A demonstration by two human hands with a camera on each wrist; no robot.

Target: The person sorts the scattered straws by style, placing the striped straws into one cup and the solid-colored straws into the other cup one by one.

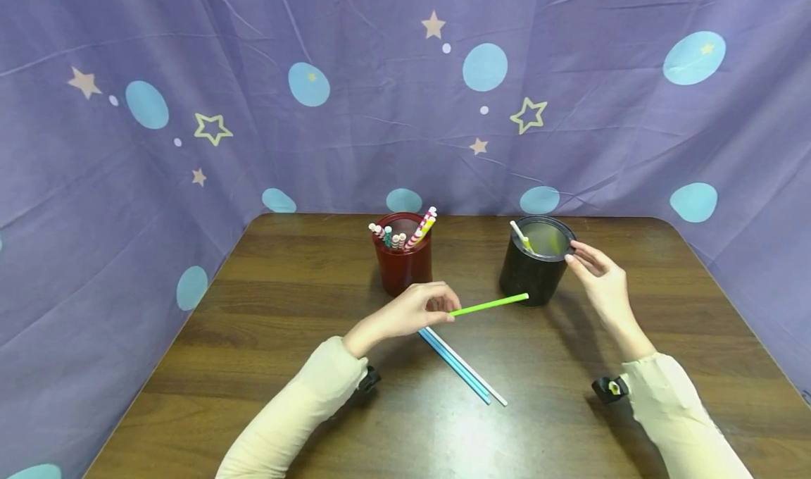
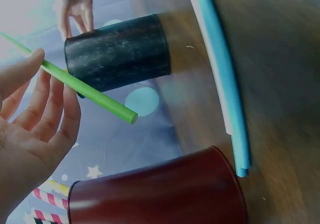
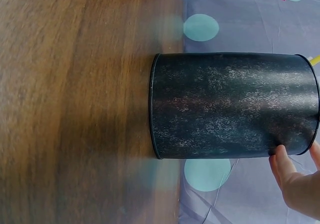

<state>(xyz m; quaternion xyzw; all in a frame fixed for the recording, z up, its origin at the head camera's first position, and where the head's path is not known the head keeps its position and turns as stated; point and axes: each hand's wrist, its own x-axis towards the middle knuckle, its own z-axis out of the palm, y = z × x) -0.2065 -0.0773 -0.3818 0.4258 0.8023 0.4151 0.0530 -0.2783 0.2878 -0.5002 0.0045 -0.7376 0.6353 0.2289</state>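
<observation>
My left hand pinches a bright green straw between thumb and fingers, its free end pointing right and overlapping the front of a black can in the head view. The can stands upright with a white straw and a yellow-green one leaning inside. At the can's right rim, my right hand holds on by thumb and fingertips; the right wrist view shows fingers against the outer wall near the rim. Below the left hand, light blue straws and a white straw lie together on the table.
A dark red can stands to the left of the black one, with several striped straws and a yellow one sticking out. The brown wooden table ends at a purple patterned curtain behind both cans.
</observation>
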